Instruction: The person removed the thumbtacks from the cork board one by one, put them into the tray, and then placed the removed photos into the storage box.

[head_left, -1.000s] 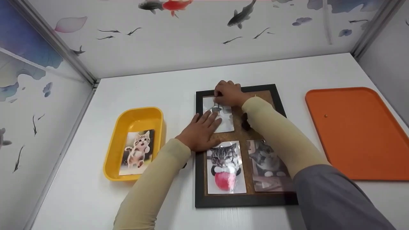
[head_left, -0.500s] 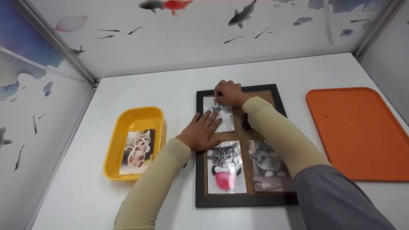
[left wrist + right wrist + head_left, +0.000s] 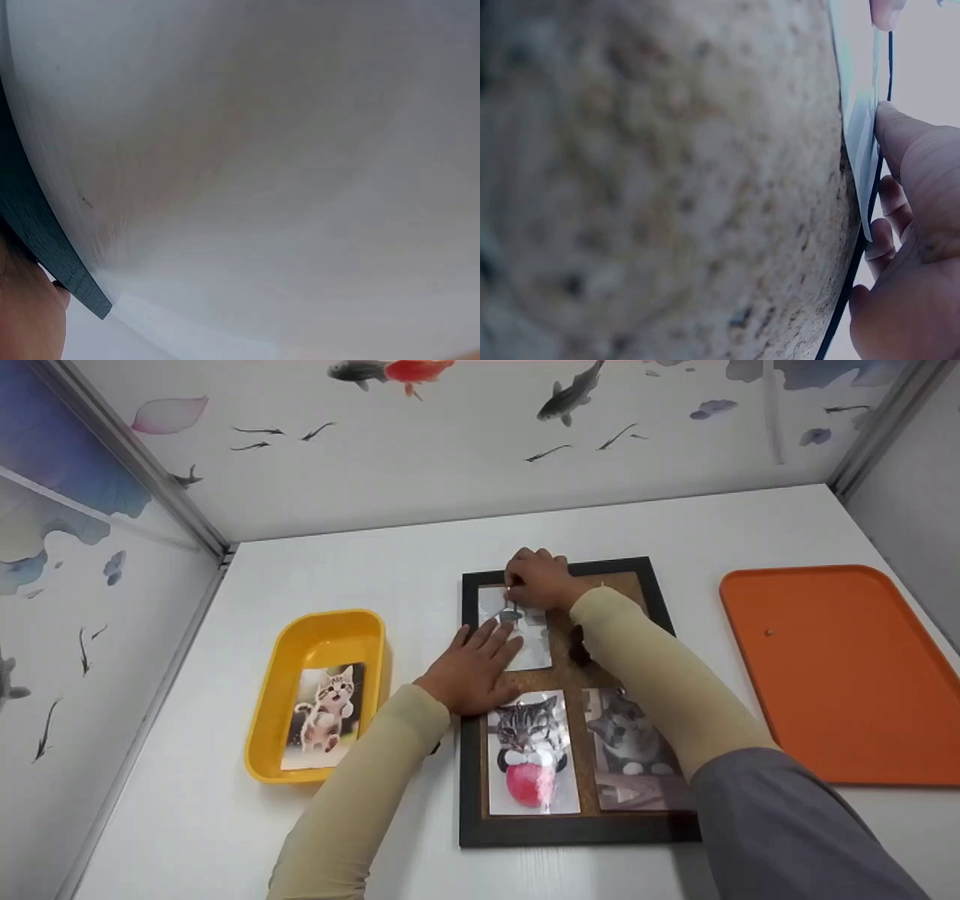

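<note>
On the white tabletop (image 3: 420, 574) we see a black-framed corkboard (image 3: 555, 831), an orange tray (image 3: 855, 682) to its right and a yellow bin (image 3: 262, 720) to its left, holding a kitten photo (image 3: 328, 716). Two cat photos (image 3: 529, 757) lie on the board's near half, a paler photo (image 3: 534, 652) at far left. Over that one, the left hand (image 3: 474, 671) spreads straight fingers, gripping nothing; the right hand (image 3: 544, 580) bunches its fingers at the far part, but we cannot tell whether they pinch anything.

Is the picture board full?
Not full: three pictures lie on the picture board, but bare cork shows at its top right, partly hidden by the right sleeve.
</note>
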